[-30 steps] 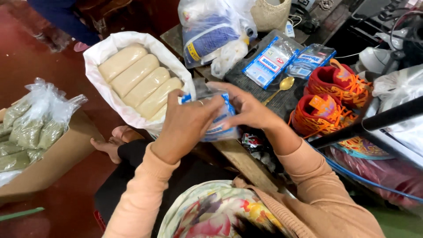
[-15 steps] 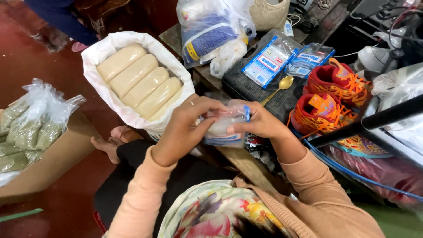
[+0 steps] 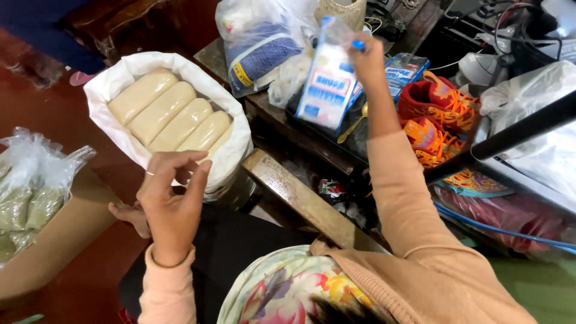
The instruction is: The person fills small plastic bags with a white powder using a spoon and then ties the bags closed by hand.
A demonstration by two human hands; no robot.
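- We note the largest item first: a white sack (image 3: 237,141) with its mouth rolled back, standing on the floor just ahead of our knees. The rolled rim keeps it open, so the pale dough-like logs (image 3: 171,117) lying side by side inside are exposed and within reach.
- To our far left sits a clear bag of greenish packets (image 3: 27,198) resting on a brown carton (image 3: 60,240), well apart from the sack.
- A low dark table (image 3: 282,117) beyond the sack carries a large tied plastic bag with a blue-printed sack inside (image 3: 258,51), flat blue-and-white packets (image 3: 403,67) and a gold spoon (image 3: 354,123). Red-and-orange shoes (image 3: 435,108) lie just right of these.
- A wooden beam (image 3: 303,198) runs diagonally between the sack and the table, beneath our right forearm.
- Our right hand (image 3: 367,57) is raised, arm extended forward and upward over the table. Its fingers are closed in a pinch on the top corner of a small blue-and-white packet (image 3: 329,84), which hangs free below the grip, tilted and blurred; held by the corner, its contents would likely settle downward.
- Our left hand (image 3: 174,192) hovers near the sack's near rim, wrist bent, palm turned away from us. The fingers are loosely curled with thumb and forefinger close together; we cannot tell whether anything small lies between them, and nothing is visibly held.
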